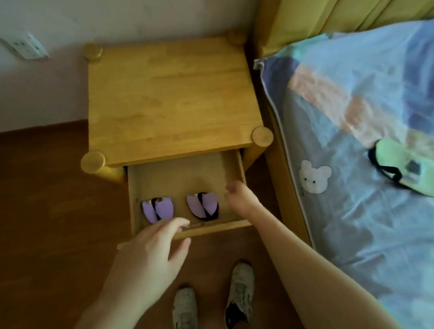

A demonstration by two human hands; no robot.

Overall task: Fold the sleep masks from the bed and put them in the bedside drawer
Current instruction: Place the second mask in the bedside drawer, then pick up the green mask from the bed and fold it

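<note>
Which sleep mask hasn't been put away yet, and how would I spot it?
Look at the bed right of the wooden nightstand. The mask lies unfolded on the blue sheet, beside a white bear patch. It is pale green; the two in the drawer are purple.

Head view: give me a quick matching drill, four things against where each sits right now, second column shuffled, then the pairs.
Things:
1. green sleep mask
2. two purple sleep masks
3. left hand
4. right hand

Places:
A. at the front edge of the open drawer
B. on the bed, unfolded
C. over the drawer's right side
D. folded, side by side in the drawer

Pairs: 1-B, 2-D, 3-A, 4-C
</note>
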